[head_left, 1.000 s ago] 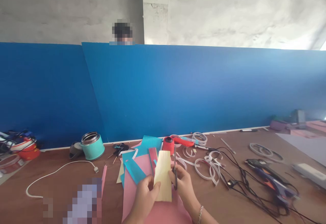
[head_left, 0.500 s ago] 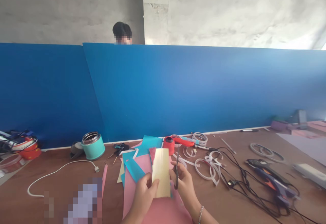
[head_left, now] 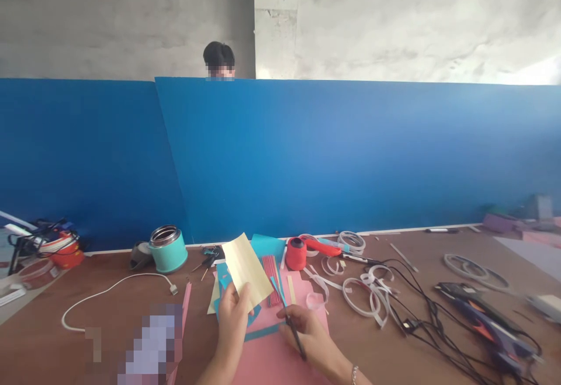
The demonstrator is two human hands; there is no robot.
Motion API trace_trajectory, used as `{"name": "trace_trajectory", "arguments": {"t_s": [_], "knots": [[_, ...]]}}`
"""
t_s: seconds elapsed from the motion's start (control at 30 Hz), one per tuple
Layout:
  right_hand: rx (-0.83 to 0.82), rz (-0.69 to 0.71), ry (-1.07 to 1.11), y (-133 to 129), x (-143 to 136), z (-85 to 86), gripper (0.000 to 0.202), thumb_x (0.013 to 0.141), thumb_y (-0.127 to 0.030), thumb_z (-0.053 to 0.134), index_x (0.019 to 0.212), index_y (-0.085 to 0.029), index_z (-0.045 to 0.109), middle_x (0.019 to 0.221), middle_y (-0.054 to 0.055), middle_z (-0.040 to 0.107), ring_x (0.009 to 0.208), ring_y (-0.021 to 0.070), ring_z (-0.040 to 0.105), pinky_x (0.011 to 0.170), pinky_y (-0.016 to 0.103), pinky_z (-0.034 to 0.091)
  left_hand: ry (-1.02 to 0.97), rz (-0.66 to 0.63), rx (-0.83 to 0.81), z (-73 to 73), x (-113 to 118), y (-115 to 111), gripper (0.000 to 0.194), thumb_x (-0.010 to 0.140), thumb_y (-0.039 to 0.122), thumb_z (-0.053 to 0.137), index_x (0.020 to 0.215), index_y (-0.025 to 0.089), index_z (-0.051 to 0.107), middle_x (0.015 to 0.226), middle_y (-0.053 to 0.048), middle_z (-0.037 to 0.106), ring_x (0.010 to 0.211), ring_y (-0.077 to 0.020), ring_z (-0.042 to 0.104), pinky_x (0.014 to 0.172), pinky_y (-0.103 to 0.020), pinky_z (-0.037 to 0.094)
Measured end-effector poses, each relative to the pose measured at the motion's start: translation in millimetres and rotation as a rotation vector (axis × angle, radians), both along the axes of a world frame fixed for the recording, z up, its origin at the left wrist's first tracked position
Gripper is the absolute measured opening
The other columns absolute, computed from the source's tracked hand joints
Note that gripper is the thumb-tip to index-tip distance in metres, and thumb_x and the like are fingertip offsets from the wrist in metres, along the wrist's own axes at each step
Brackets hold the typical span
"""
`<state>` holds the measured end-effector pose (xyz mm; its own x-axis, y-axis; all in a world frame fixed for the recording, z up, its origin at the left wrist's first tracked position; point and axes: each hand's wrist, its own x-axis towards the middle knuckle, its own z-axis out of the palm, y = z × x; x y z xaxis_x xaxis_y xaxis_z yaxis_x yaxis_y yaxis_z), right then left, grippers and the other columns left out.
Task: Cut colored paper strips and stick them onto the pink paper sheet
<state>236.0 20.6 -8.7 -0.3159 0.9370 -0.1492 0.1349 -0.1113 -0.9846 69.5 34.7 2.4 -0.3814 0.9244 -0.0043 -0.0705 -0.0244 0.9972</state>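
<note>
My left hand (head_left: 234, 312) pinches the lower edge of a pale yellow sheet of paper (head_left: 246, 271), which is tilted to the left above the table. My right hand (head_left: 309, 335) is closed around dark-handled scissors (head_left: 296, 335), their blades pointing up and left, a little apart from the sheet. Beneath both hands lies pink paper (head_left: 272, 364). On it are a narrow yellow strip (head_left: 291, 290), a blue strip (head_left: 264, 332) and a bundle of red striped strips (head_left: 270, 271). Blue paper pieces (head_left: 222, 274) sit partly hidden behind the yellow sheet.
A red round-topped object (head_left: 297, 255) and coiled white strips (head_left: 363, 297) lie beyond my right hand. Black cables (head_left: 432, 309) run to a glue gun (head_left: 486, 321) at right. A turquoise cup (head_left: 168, 250) and white cable (head_left: 116, 280) are at left. A blue partition (head_left: 333, 157) stands behind.
The yellow sheet has moved left and tilted. The scissors have moved down and away from its right edge, swinging to a slant. The narrow yellow strip on the pink paper now shows.
</note>
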Motion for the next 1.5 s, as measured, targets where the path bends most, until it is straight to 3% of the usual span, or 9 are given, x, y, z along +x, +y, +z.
{"name": "trace_trajectory", "arguments": {"t_s": [0.27,0.6,0.9,1.5], "knots": [[0.099,0.059,-0.074,1.8,3.0,-15.3,0.022,0.072,-0.024,0.06,0.091,-0.012,0.061,0.052,-0.007,0.045,0.046,0.006,0.039,0.042,0.018,0.027,0.033,0.018,-0.007,1.2,-1.7,-0.3,0.031,0.073,0.048,0.056,0.08,0.018,0.057,0.044,0.008,0.04,0.04,-0.0091,0.039,0.036,-0.018,0.029],[-0.084,0.021,-0.018,-2.6,-2.8,-2.3,0.028,0.068,-0.027,0.061,0.092,-0.012,0.062,0.044,-0.009,0.045,0.036,0.0061,0.039,0.035,0.017,0.028,-0.014,-0.096,0.0,4.1,5.0,-4.8,0.025,0.075,0.044,0.056,0.074,0.019,0.052,0.042,0.01,0.038,0.038,-0.0069,0.034,0.038,-0.017,0.028],[-0.082,0.009,0.042,-3.7,-4.4,-1.7,0.026,0.067,-0.029,0.062,0.087,-0.013,0.062,0.043,-0.01,0.042,0.036,0.0043,0.034,0.035,0.017,0.028,0.004,-0.115,-0.008,0.1,7.3,-5.3,0.024,0.074,0.043,0.057,0.071,0.02,0.05,0.041,0.009,0.04,0.038,-0.0078,0.037,0.039,-0.017,0.029],[-0.08,0.002,0.061,-1.4,-5.5,-7.0,0.029,0.066,-0.037,0.064,0.083,-0.014,0.062,0.044,-0.01,0.04,0.036,0.0048,0.033,0.036,0.018,0.027,-0.017,-0.12,-0.015,6.2,9.1,-6.7,0.028,0.071,0.046,0.058,0.074,0.019,0.053,0.041,0.01,0.038,0.037,-0.008,0.035,0.038,-0.018,0.027]]}}
